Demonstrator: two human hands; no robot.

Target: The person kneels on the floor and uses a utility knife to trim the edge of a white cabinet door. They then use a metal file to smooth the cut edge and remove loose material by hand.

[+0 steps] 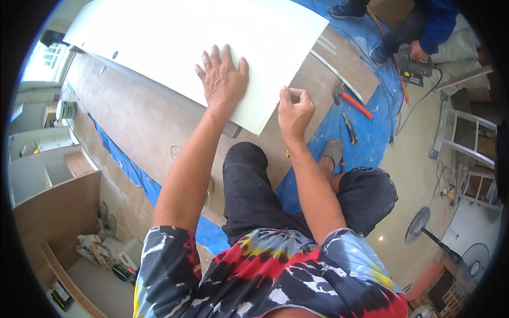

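Blue sheeting (368,132), left hand (224,79) spread on white panel (283,58), right hand (296,112) curled

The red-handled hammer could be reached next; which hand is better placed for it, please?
Probably the right hand: it is nearer the hammer; the left hand is spread on the white panel.

The window (46,61) glares; the white panel (177,45) washes out (edges bow, corners black).

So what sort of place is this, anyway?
Probably a room being renovated or fitted out: blue sheeting is spread over part of the floor, a hammer with an orange handle lies there, and a co-worker's hand is on a power tool.
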